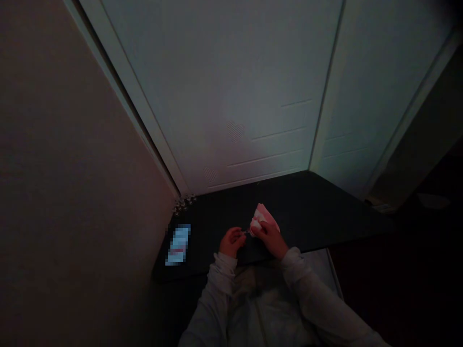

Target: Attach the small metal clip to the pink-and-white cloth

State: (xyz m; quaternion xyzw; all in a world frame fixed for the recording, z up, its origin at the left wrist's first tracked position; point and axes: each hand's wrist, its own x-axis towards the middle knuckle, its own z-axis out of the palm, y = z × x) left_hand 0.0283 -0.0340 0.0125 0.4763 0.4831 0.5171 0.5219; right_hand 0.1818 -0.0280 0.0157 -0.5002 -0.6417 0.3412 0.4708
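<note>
Now, right hand (272, 239) clasped on pink bundle (266, 215); left hand (230, 243) just beside, half-curled, hold unclear.

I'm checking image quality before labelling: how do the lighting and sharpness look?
Head view: dim overall, with the lower right almost black; head view: the bright patch on the dark table is broken into pixel blocks; head view: the pink thing stands out, but the detail at the left hand's fingertips is too small to make out.

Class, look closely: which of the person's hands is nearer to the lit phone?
Left. The left hand is to the right of the lit phone, not touching it; the right hand is farther right, gripping a pink-and-white item.
</note>
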